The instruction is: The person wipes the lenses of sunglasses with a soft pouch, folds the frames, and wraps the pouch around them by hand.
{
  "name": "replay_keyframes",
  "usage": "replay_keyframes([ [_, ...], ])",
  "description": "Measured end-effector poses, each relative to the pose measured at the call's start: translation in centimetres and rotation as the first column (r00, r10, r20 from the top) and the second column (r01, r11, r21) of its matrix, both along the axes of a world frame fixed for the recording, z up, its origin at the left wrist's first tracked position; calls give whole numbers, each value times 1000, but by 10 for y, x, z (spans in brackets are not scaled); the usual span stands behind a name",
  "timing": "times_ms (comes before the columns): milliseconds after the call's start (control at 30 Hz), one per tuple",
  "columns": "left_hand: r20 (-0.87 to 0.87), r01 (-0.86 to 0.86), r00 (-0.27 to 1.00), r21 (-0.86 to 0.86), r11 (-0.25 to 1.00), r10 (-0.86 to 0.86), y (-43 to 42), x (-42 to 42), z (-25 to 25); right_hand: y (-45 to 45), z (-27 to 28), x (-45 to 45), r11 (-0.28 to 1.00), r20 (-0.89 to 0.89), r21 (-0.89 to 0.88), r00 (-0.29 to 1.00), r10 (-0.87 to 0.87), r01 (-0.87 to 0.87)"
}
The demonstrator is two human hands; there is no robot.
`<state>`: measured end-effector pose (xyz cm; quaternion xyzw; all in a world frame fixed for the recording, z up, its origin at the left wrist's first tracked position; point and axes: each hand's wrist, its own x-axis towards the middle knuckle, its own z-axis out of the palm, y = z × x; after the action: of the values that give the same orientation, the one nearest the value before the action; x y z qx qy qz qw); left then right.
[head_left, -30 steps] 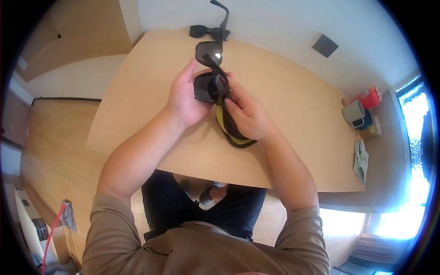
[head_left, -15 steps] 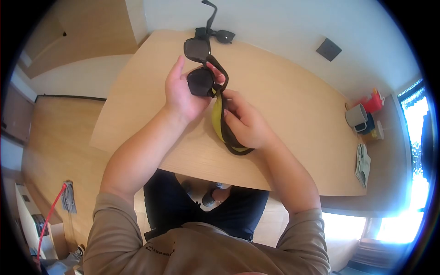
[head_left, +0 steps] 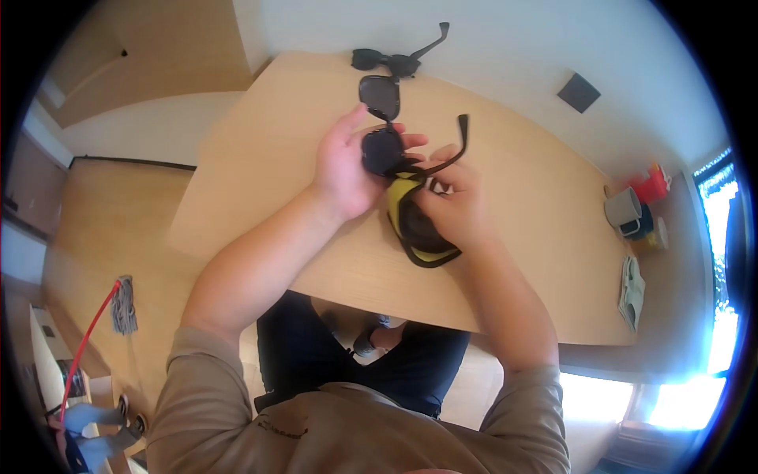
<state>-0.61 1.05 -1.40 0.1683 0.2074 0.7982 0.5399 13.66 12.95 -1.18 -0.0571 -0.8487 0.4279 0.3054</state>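
Observation:
My left hand (head_left: 347, 170) is closed round a pair of dark sunglasses (head_left: 380, 96), fingers behind the lower lens and thumb beside the frame. The sunglasses stand on end, one lens above the other. One temple arm reaches past my right hand; another seems to stretch toward the wall. My right hand (head_left: 458, 201) grips a black glasses case (head_left: 418, 229) with a yellow-green lining, its mouth gaping. The lower end of the sunglasses meets the case's upper edge; whether it is inside I cannot tell. Behind lies a second pair of sunglasses (head_left: 367, 59).
On the wooden table (head_left: 537, 261), a grey mug (head_left: 622, 207), a red item (head_left: 651, 186) and a folded cloth (head_left: 630, 292) sit along the right side. A wall with a dark square plate (head_left: 579, 92) borders the back. A mop (head_left: 124, 308) is on the floor at left.
The sunglasses have turned, so their temple arms now swing out to the right. My right hand has shifted up on the case, whose opening shows wider. The whole view has moved slightly.

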Motion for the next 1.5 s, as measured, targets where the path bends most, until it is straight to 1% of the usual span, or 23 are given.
replay_keyframes([
  [100, -115, -44, 993, -54, 998, 37, -2, 7, 7, 15, -7, 2, 996, -40, -85, 999, -1, -2],
  [133, -166, 4, 986, -1, 1000, -4, -2, 4, 3, 17, -6, 2, 974, -93, -218, 995, 34, -54],
  [200, -237, 83, 970, 101, 991, -57, -3, 0, -3, 15, -7, 2, 871, -198, -461, 976, 88, -172],
  [233, -274, 119, 958, 131, 984, -79, -3, 0, -3, 15, -6, 2, 851, -223, -480, 968, 114, -211],
  [300, -299, 124, 950, 92, 988, -91, -2, 1, -1, 16, -2, 2, 806, -280, -517, 947, 159, -289],
  [400, -299, 122, 949, 37, 992, -106, -3, 0, 4, 18, -3, 2, 822, -253, -499, 954, 164, -273],
  [567, -286, 141, 947, -36, 989, -145, -3, -1, 3, 20, 1, 6, 816, -198, -515, 963, 184, -262],
  [600, -279, 135, 950, -32, 990, -138, -2, -1, 2, 21, 3, 7, 814, -171, -534, 972, 161, -229],
  [700, -258, 160, 953, -18, 987, -160, -1, -5, 4, 24, 17, 12, 781, -262, -573, 958, 115, -250],
  [767, -252, 169, 953, -20, 985, -169, 1, -7, 5, 42, 17, 19, 797, -324, -512, 931, 166, -321],
  [800, -259, 167, 951, -32, 985, -170, 1, -6, 5, 50, 17, 19, 780, -384, -488, 899, 213, -393],
  [900, -278, 164, 944, -63, 984, -176, -1, -7, 3, 57, 14, 27, 712, -483, -552, 862, 152, -434],
  [933, -285, 165, 942, -73, 984, -179, 0, -8, 2, 68, 11, 29, 670, -510, -565, 842, 174, -481],
  [1033, -320, 153, 931, -99, 983, -177, 2, -5, 0, 73, 8, 33, 670, -479, -607, 869, 122, -428],
  [1067, -307, 149, 936, -90, 985, -169, 2, -6, -1, 71, 7, 32, 635, -500, -607, 851, 163, -478],
  [1167, -271, 146, 949, -65, 987, -158, 1, -6, -1, 54, -1, 27, 645, -355, -689, 930, 99, -331],
  [1200, -261, 151, 952, -56, 987, -160, 1, -5, 1, 41, 3, 24, 672, -279, -678, 950, 137, -296],
  [1233, -251, 155, 954, -48, 987, -162, 1, -6, 2, 29, 1, 15, 696, -209, -692, 976, 61, -191],
  [1300, -279, 112, 951, -85, 990, -131, 0, -7, 0, 15, 3, 6, 839, -125, -494, 974, 190, -227],
  [1333, -293, 91, 949, -105, 990, -118, -1, -7, -1, 9, 5, 5, 815, -116, -543, 979, 165, -201],
  [1433, -313, 62, 945, -128, 990, -100, 1, -7, -1, 19, 0, 5, 817, -85, -543, 980, 177, -195],
  [1500, -303, 67, 948, -109, 992, -97, 1, -6, 1, 24, 4, 7, 788, -118, -599, 989, 88, -141],
])
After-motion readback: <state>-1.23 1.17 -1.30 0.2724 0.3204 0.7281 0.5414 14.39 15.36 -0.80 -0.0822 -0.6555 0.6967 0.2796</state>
